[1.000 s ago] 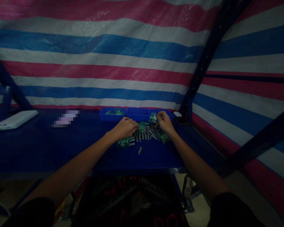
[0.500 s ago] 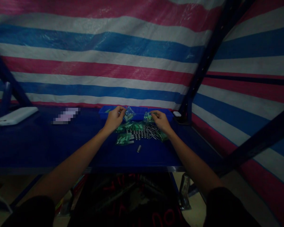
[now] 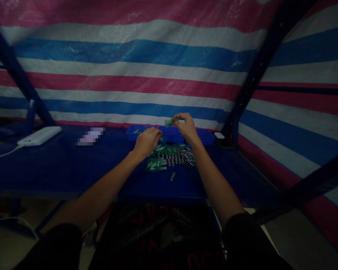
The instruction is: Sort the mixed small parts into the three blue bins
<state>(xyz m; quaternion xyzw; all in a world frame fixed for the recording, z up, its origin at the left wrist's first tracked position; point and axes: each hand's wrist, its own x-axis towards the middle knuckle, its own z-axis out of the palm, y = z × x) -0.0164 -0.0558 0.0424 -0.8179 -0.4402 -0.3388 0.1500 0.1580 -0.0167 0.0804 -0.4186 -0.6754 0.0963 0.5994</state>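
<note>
My right hand [image 3: 186, 126] is raised over a blue divided tray [image 3: 207, 137], its fingers pinching a small clear bag of green pieces [image 3: 168, 122]. Lower and to the left, my left hand [image 3: 148, 143] is closed at the tray's front edge. A clear bag [image 3: 163, 139] shows just under its fingertips, mostly hidden by the hand. In front of the tray lie more bags of green pieces [image 3: 155, 164], a cluster of small grey cylinders [image 3: 173, 160] and a heap of thin shiny metal pins [image 3: 188, 155]. One single cylinder [image 3: 172, 176] lies apart, nearer to me.
On the blue table [image 3: 101, 168] a white power bank [image 3: 39, 136] with a cable lies at left, beside a blurred-out flat item [image 3: 90, 136]. A small white case [image 3: 219, 135] sits right of the tray. Blue posts [image 3: 250, 75] and striped sheeting enclose the table.
My right hand has lifted its bag up and slightly left, above the tray. My left hand has turned and its bag is now lower, largely hidden. The view has shifted slightly left.
</note>
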